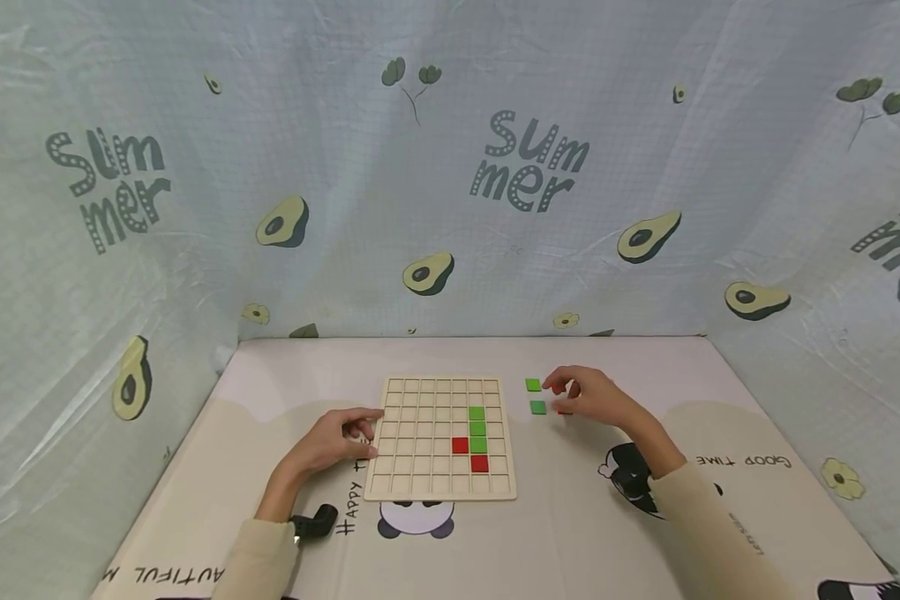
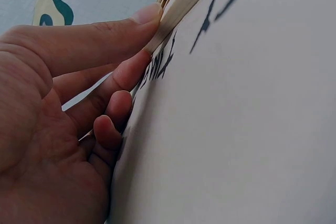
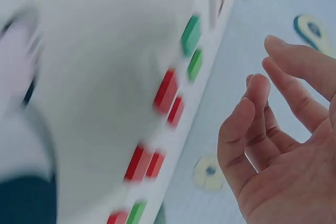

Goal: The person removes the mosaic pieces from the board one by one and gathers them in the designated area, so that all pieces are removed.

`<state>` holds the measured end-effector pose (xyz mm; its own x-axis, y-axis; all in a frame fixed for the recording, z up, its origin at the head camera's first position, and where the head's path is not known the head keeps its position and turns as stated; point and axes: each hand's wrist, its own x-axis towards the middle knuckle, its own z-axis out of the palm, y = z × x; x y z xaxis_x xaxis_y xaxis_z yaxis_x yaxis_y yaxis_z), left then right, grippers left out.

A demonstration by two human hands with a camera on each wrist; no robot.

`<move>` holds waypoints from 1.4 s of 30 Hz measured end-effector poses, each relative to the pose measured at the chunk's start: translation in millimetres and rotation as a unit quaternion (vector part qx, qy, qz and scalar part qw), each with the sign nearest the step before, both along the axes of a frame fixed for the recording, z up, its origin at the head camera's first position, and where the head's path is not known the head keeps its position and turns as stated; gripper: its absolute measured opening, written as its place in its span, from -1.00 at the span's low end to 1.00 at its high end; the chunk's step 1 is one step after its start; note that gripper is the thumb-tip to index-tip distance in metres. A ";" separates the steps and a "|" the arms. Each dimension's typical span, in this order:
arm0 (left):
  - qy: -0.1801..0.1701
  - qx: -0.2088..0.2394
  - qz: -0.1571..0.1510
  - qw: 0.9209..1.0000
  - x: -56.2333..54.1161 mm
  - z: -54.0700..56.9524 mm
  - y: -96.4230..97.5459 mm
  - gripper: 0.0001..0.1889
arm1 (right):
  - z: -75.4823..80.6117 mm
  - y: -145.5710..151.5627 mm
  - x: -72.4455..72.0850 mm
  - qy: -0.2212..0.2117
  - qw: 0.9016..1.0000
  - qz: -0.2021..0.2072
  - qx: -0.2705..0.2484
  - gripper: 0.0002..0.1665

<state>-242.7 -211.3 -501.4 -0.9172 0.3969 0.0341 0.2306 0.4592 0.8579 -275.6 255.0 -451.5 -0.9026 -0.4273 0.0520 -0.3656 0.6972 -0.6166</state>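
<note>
A pale wooden grid board [image 1: 420, 439] lies flat on the table, with green tiles [image 1: 477, 428] in one column and red tiles [image 1: 461, 446] next to them. My left hand [image 1: 335, 435] is at the board's left side, thumb and index finger spread along the edge. In the left wrist view, the thumb tip [image 2: 148, 13] touches the board's edge [image 2: 184, 6]. Over loose tiles right of the board is my right hand [image 1: 591, 395], its thumb and fingers apart with nothing between them. Red tiles [image 3: 166, 91] lie below it, partly hidden in the head view.
Two loose green tiles [image 1: 537, 407] lie between the board and my right hand. More red and green tiles [image 3: 136, 213] show in the right wrist view. A printed cloth covers the table [image 1: 570, 533]; an avocado-print curtain [image 1: 450, 183] stands behind and on both sides.
</note>
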 end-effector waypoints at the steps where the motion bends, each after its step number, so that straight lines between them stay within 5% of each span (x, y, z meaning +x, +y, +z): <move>1: -0.001 0.000 0.000 1.000 -0.1 0.1 0.0 -0.30 | 0.6 -5.7 0.5 0.003 1.000 0.007 -0.003 -0.66; 21: -0.004 -0.008 0.004 1.000 -2.2 -2.0 1.7 -0.29 | -13.7 -113.2 13.4 -0.025 0.995 0.097 -0.007 -0.69; 42: -0.004 -0.007 0.009 1.000 -1.1 0.3 0.2 -0.30 | -28.6 -141.9 20.6 -0.019 0.993 0.105 0.059 -0.82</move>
<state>-243.8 -211.0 -501.1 -0.9242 0.3812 0.0216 0.2155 0.4743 0.8536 -254.9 113.1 -480.1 -0.7938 -0.6067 -0.0424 -0.4877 0.6767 -0.5516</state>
